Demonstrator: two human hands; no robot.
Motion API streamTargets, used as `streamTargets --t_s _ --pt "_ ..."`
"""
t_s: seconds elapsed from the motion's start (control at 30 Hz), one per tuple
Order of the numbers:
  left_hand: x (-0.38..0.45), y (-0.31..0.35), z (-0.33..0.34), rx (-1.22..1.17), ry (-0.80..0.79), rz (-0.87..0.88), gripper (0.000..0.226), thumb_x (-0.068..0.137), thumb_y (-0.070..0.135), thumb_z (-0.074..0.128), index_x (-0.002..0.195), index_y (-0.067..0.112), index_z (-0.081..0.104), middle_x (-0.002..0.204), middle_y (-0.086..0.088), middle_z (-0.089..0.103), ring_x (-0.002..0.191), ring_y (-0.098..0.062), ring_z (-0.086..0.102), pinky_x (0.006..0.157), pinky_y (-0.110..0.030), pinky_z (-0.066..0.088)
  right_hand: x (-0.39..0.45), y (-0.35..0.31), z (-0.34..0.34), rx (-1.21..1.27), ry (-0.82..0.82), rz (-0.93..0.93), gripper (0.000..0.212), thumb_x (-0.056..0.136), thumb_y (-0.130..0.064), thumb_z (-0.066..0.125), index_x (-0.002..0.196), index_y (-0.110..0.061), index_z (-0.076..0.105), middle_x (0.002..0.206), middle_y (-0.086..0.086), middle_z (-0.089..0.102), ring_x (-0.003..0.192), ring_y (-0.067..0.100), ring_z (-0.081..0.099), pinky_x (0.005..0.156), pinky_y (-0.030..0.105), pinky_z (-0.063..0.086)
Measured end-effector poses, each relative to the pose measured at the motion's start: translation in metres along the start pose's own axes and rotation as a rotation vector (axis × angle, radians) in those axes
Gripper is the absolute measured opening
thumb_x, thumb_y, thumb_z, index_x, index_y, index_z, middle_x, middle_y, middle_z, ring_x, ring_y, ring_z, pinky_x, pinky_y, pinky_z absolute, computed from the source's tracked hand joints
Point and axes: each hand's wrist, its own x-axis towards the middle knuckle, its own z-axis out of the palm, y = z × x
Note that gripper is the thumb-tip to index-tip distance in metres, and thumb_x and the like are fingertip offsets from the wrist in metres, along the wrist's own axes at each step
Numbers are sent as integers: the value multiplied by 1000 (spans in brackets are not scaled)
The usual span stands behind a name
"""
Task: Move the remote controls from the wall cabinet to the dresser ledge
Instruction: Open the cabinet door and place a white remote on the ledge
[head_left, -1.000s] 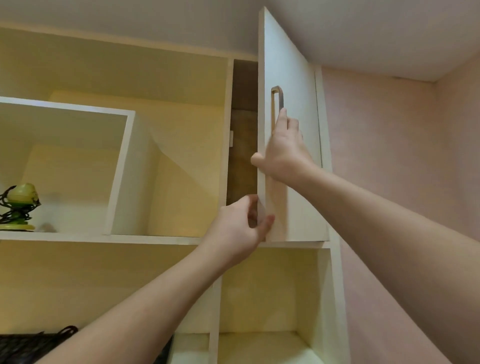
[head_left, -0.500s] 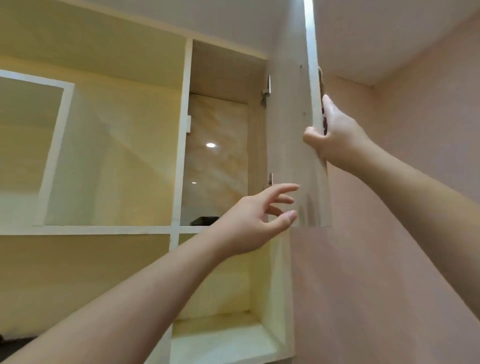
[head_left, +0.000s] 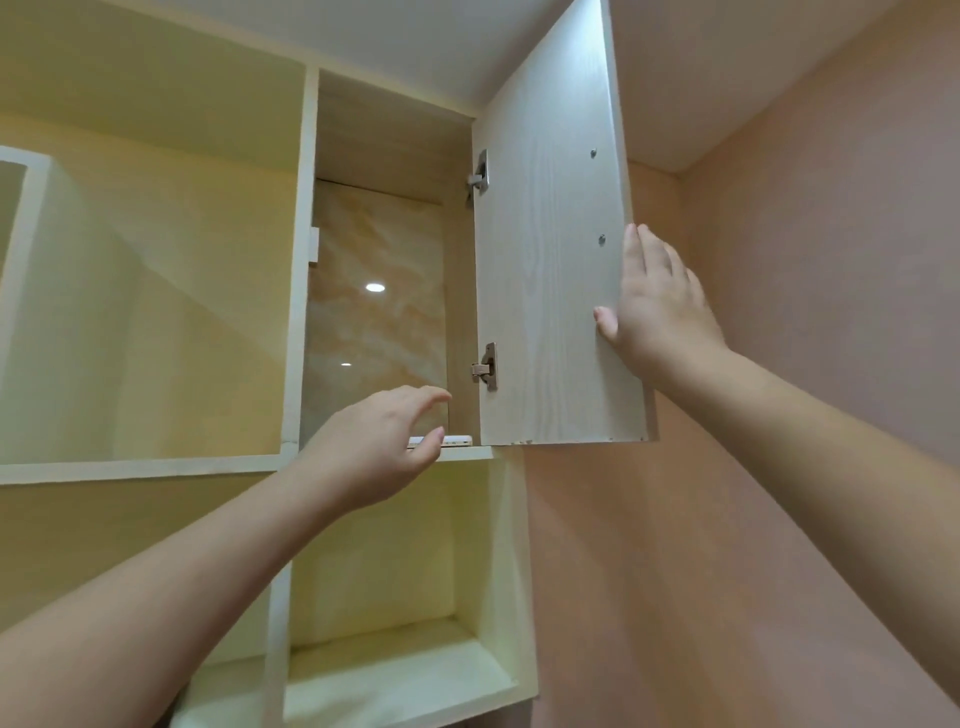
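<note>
The wall cabinet's door (head_left: 550, 249) stands swung wide open to the right. My right hand (head_left: 657, 306) grips its free edge, thumb on the inner face and fingers behind. Inside, the compartment has a glossy marbled back panel (head_left: 374, 312). On its shelf (head_left: 467, 453) lies a thin white remote control (head_left: 457, 441), only its right end showing. My left hand (head_left: 379, 447) hovers in front of the shelf edge, fingers spread and curved, thumb tip just at the remote, holding nothing. Any other remotes are hidden behind that hand.
Open cream shelving (head_left: 156, 312) fills the left. A lower open niche (head_left: 395, 571) sits under the cabinet. A pink wall (head_left: 779, 467) runs along the right. Two metal hinges (head_left: 485, 366) stick out from the door's inner side.
The door has swung from barely ajar to fully open under my right hand. My left hand left the door's lower edge and moved up to the shelf by the remote.
</note>
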Motion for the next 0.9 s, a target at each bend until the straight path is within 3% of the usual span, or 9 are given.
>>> streamTargets --t_s 0.17,0.63,0.9 --pt "-10 -21 -10 146 -8 -16 45 96 41 38 140 30 39 136 9 51 122 -13 47 95 -34 43 -18 -28 2 -169 77 -181 70 96 -29 45 150 -4 10 159 13 10 148 25 4 118 36 4" --pt "-36 -53 -9 303 -25 43 43 95 39 42 137 27 43 134 8 51 123 -13 45 99 -29 35 -32 -89 61 42 -96 -418 55 98 -27 37 149 -11 24 157 7 23 146 22 16 116 32 10" --pt "-27 -71 5 343 -58 6 46 95 41 39 138 27 40 133 8 51 122 -13 45 100 -30 38 -25 -105 105 128 -175 -463 49 99 -23 36 146 -12 31 151 6 34 140 22 28 110 32 23"
